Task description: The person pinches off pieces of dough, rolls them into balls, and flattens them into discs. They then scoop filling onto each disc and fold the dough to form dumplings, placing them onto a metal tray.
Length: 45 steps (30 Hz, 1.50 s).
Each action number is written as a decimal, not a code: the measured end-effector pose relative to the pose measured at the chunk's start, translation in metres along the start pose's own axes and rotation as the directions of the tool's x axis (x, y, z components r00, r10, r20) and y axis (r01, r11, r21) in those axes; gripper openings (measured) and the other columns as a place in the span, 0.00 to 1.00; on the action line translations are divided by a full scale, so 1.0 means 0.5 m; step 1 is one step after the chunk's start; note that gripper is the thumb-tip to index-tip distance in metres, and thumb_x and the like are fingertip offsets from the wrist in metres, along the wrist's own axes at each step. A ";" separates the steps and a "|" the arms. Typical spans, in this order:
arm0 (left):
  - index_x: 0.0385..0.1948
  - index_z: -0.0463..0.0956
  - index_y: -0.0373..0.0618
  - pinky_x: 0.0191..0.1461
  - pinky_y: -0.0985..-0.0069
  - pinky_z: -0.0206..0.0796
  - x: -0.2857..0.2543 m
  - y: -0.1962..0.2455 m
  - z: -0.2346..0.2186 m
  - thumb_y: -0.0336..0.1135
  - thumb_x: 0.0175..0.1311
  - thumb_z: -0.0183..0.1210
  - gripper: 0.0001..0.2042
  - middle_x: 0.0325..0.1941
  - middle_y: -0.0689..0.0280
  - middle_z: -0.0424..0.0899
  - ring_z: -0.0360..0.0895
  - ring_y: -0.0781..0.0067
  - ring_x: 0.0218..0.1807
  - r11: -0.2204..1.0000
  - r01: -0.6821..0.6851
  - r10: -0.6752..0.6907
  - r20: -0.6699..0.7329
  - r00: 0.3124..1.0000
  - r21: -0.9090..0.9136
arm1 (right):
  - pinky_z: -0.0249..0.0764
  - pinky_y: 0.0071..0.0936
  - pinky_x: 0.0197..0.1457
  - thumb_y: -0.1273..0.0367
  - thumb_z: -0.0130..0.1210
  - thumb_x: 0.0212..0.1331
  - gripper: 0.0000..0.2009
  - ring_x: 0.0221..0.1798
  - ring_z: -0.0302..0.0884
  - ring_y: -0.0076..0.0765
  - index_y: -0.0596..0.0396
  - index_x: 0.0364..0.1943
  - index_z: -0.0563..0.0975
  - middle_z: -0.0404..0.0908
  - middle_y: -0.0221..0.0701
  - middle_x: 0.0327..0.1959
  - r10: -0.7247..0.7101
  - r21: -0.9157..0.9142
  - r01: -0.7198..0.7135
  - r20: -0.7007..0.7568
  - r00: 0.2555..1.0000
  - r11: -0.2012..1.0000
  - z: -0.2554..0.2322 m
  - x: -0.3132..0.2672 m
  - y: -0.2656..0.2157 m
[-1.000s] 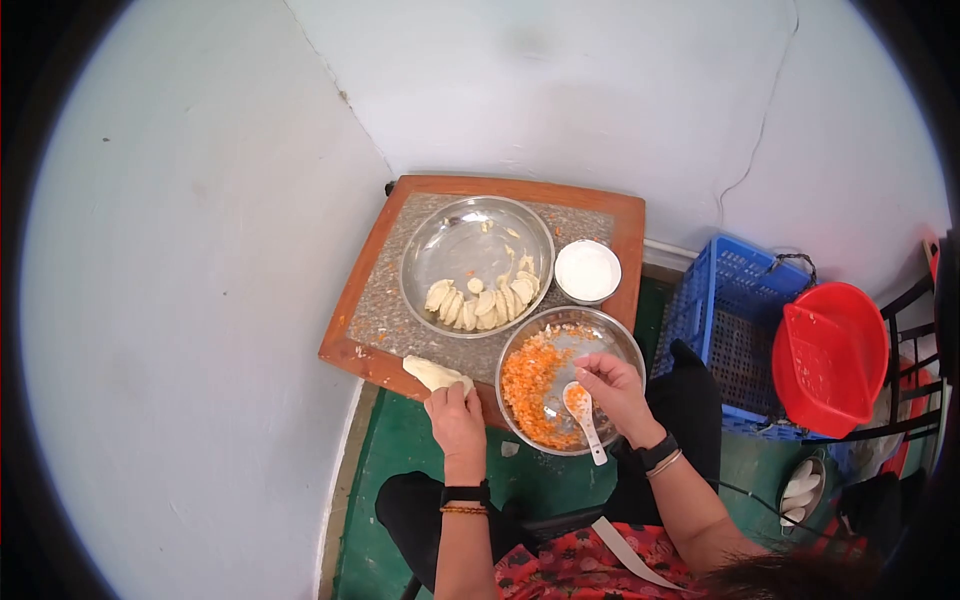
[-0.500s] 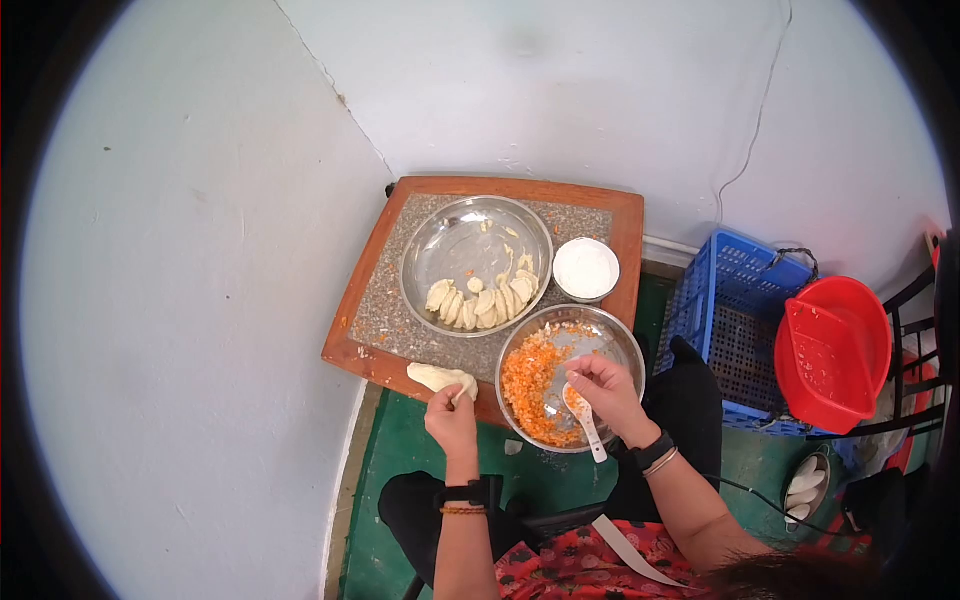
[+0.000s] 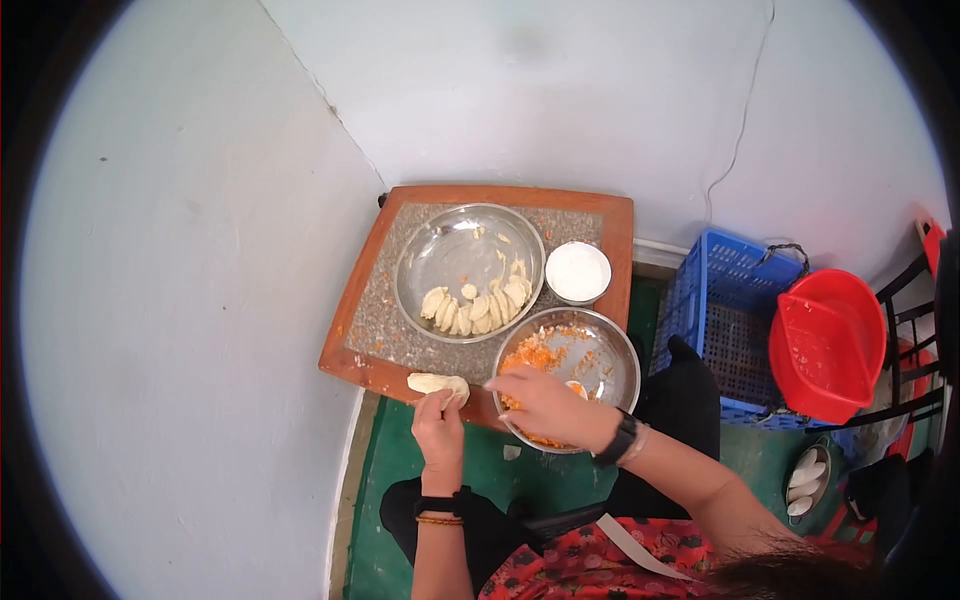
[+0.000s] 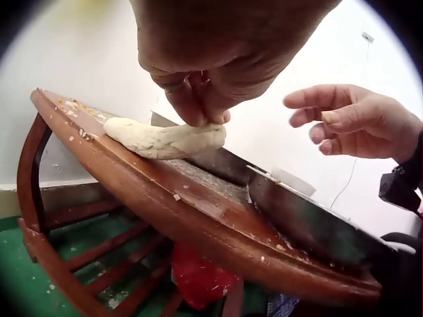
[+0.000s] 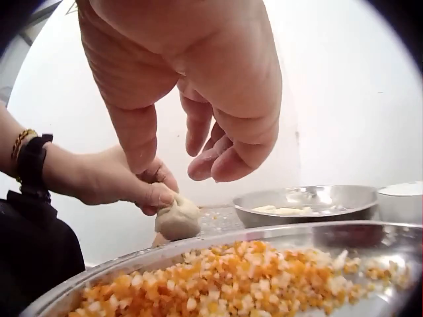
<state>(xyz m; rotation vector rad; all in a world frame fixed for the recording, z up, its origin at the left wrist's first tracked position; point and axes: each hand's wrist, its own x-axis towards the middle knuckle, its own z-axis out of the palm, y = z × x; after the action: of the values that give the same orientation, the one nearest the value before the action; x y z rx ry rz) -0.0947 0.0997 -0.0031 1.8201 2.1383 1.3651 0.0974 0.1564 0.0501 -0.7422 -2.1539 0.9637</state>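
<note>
A pale dough log (image 3: pixel 437 383) lies on the near edge of the small wooden table (image 3: pixel 355 365). My left hand (image 3: pixel 440 400) pinches its right end; in the left wrist view the fingertips (image 4: pixel 198 115) press into the dough (image 4: pixel 165 137). My right hand (image 3: pixel 510 385) hovers above the steel bowl (image 3: pixel 625 350) of chopped orange filling (image 3: pixel 535 358), fingers relaxed and holding nothing, close to the dough (image 5: pixel 177 218). A white spoon (image 3: pixel 575 388) rests in the filling. Behind, a steel pan (image 3: pixel 410 250) holds several folded dumplings (image 3: pixel 475 305).
A small white bowl (image 3: pixel 577 271) stands at the table's back right. Right of the table are a blue crate (image 3: pixel 725 300) and a red basin (image 3: pixel 825 345). White walls close in at the left and the back. A dish of white pieces (image 3: pixel 805 485) sits on the floor.
My right hand let go of the spoon, which now rests in the filling, and moved left toward the dough. My left hand shifted its hold to pinch the dough's end.
</note>
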 end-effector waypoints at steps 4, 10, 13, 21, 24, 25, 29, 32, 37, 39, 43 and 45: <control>0.32 0.77 0.36 0.36 0.75 0.70 0.000 -0.017 0.006 0.23 0.52 0.60 0.06 0.30 0.61 0.81 0.78 0.69 0.31 0.925 0.282 -0.279 0.049 0.959 -0.253 | 0.70 0.38 0.44 0.74 0.59 0.40 0.21 0.44 0.71 0.47 0.57 0.44 0.71 0.72 0.38 0.38 -0.089 -0.160 0.113 0.150 0.985 0.981 0.084 0.077 0.019; 0.33 0.76 0.33 0.32 0.84 0.66 -0.006 -0.054 0.010 0.23 0.55 0.59 0.06 0.30 0.66 0.81 0.74 0.82 0.28 0.449 0.581 -0.554 0.299 0.777 -0.678 | 0.71 0.41 0.40 0.73 0.58 0.42 0.09 0.38 0.74 0.50 0.57 0.30 0.75 0.72 0.37 0.33 -0.028 -0.193 0.083 0.272 0.962 0.978 0.159 0.133 0.061; 0.33 0.77 0.34 0.32 0.86 0.65 -0.010 -0.061 0.008 0.20 0.54 0.58 0.05 0.28 0.66 0.80 0.74 0.83 0.28 0.382 0.587 -0.549 0.335 0.766 -0.714 | 0.71 0.41 0.38 0.71 0.57 0.43 0.05 0.36 0.75 0.51 0.56 0.25 0.76 0.73 0.38 0.31 -0.047 -0.247 0.116 0.268 0.962 0.962 0.176 0.131 0.075; 0.32 0.76 0.33 0.32 0.84 0.65 -0.017 -0.051 -0.003 0.20 0.55 0.57 0.05 0.28 0.64 0.79 0.72 0.79 0.27 0.155 0.637 -0.599 0.441 0.669 -0.755 | 0.72 0.41 0.38 0.70 0.50 0.50 0.05 0.37 0.76 0.49 0.56 0.25 0.76 0.73 0.39 0.32 0.002 -0.386 0.132 0.329 0.944 0.913 0.186 0.130 0.079; 0.34 0.74 0.33 0.33 0.83 0.66 -0.025 -0.044 -0.008 0.19 0.55 0.56 0.06 0.30 0.63 0.78 0.72 0.77 0.28 0.022 0.625 -0.636 0.471 0.611 -0.781 | 0.72 0.40 0.39 0.70 0.49 0.50 0.05 0.38 0.76 0.49 0.56 0.25 0.76 0.73 0.39 0.33 0.005 -0.409 0.155 0.365 0.931 0.899 0.188 0.129 0.078; 0.35 0.74 0.33 0.34 0.83 0.67 -0.030 -0.042 -0.011 0.18 0.54 0.55 0.07 0.31 0.63 0.78 0.73 0.76 0.29 -0.020 0.610 -0.643 0.477 0.600 -0.792 | 0.72 0.40 0.39 0.71 0.49 0.50 0.05 0.38 0.76 0.49 0.56 0.26 0.76 0.74 0.39 0.34 0.002 -0.415 0.166 0.375 0.927 0.894 0.189 0.127 0.078; 0.39 0.71 0.35 0.37 0.81 0.69 -0.041 -0.023 -0.027 0.18 0.55 0.55 0.09 0.34 0.64 0.77 0.74 0.74 0.32 -0.181 0.543 -0.672 0.506 0.541 -0.820 | 0.72 0.40 0.40 0.71 0.50 0.50 0.05 0.39 0.75 0.49 0.55 0.26 0.76 0.74 0.38 0.34 0.004 -0.417 0.153 0.352 0.936 0.896 0.191 0.120 0.078; 0.40 0.70 0.36 0.36 0.81 0.70 -0.053 0.003 -0.068 0.19 0.56 0.54 0.10 0.34 0.63 0.77 0.75 0.73 0.34 -0.362 0.420 -0.557 0.554 0.618 -0.832 | 0.72 0.40 0.41 0.72 0.51 0.48 0.04 0.39 0.75 0.49 0.55 0.27 0.77 0.75 0.38 0.34 -0.001 -0.385 0.131 0.321 0.947 0.913 0.201 0.122 0.105; 0.43 0.70 0.34 0.45 0.75 0.72 -0.050 0.076 -0.141 0.22 0.60 0.51 0.10 0.37 0.62 0.77 0.75 0.66 0.37 -0.459 0.369 -0.447 0.569 0.690 -0.808 | 0.71 0.40 0.43 0.73 0.55 0.44 0.10 0.40 0.75 0.52 0.55 0.34 0.77 0.77 0.40 0.34 -0.009 -0.186 0.082 0.366 0.931 0.979 0.171 0.139 0.113; 0.44 0.70 0.32 0.48 0.72 0.71 -0.042 0.086 -0.157 0.22 0.58 0.50 0.11 0.38 0.60 0.77 0.74 0.63 0.40 -0.552 0.313 -0.473 0.599 0.646 -0.773 | 0.71 0.40 0.43 0.73 0.56 0.43 0.14 0.41 0.75 0.53 0.55 0.38 0.76 0.77 0.42 0.36 0.009 -0.178 0.071 0.412 0.911 0.981 0.153 0.144 0.094; 0.44 0.69 0.28 0.51 0.68 0.69 -0.071 0.060 -0.138 0.22 0.55 0.48 0.14 0.40 0.56 0.77 0.73 0.58 0.46 -0.680 0.209 -0.405 0.598 0.692 -0.703 | 0.71 0.39 0.44 0.74 0.53 0.44 0.20 0.43 0.75 0.53 0.54 0.46 0.72 0.77 0.43 0.41 0.285 -0.251 -0.187 0.445 0.849 0.950 0.090 0.146 0.010; 0.46 0.68 0.28 0.52 0.68 0.69 -0.066 0.085 -0.146 0.19 0.54 0.47 0.15 0.42 0.55 0.76 0.71 0.59 0.49 -0.711 0.164 -0.454 0.624 0.636 -0.684 | 0.71 0.38 0.45 0.72 0.53 0.47 0.20 0.44 0.75 0.51 0.53 0.49 0.71 0.76 0.45 0.43 0.134 -0.148 -0.090 0.327 0.936 0.985 0.085 0.130 0.018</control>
<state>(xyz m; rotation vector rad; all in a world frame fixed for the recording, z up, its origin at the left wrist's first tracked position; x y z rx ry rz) -0.0889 0.0275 0.0516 -0.2693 0.3152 1.7896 0.0269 0.1898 0.0427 -0.8191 -2.5139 1.0804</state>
